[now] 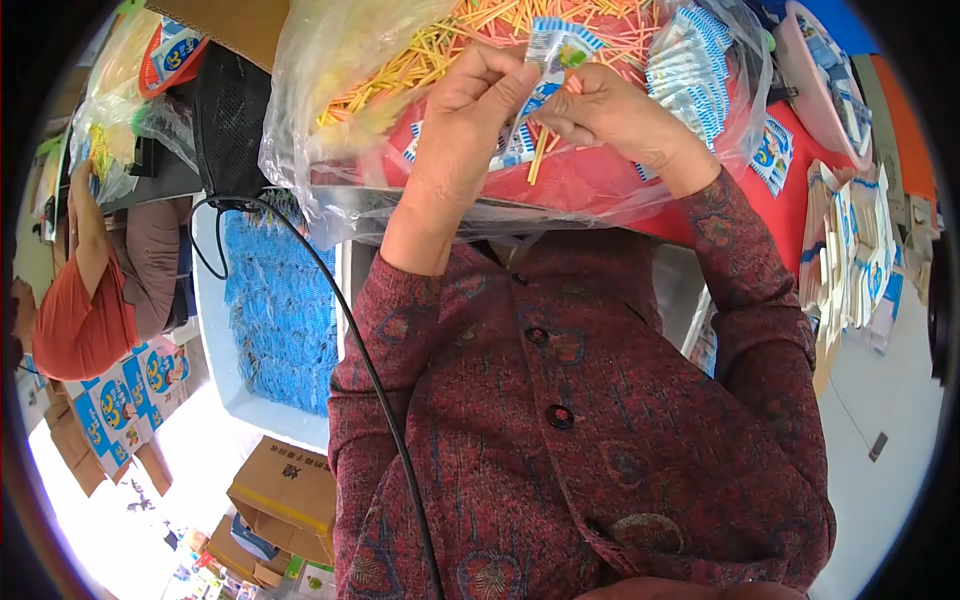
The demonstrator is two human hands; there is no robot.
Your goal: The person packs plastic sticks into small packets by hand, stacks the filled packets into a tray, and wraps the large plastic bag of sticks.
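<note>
My left hand [475, 112] is closed, pinching a small blue-and-white packet [562, 42] between thumb and fingers. Close beside it, my right hand [610, 115] is closed at the packet's side. A few thin yellow-orange sticks [540, 158] pass by its fingertips and poke out below; part of them is hidden by the fingers. Behind both hands spreads a heap of yellow and pink sticks [400, 75] on clear plastic. To the right of the heap lies a stack of the same striped packets [690, 75], and another packet [515, 150] lies partly under my left hand.
A red table surface [790, 215] carries a loose packet [771, 157]. On the right are a pink basin [825, 80] and stacked flat cartons [850, 240]. A black cable [350, 310] crosses my left side above a bin of blue strips [280, 310]. Another person [90, 310] sits left.
</note>
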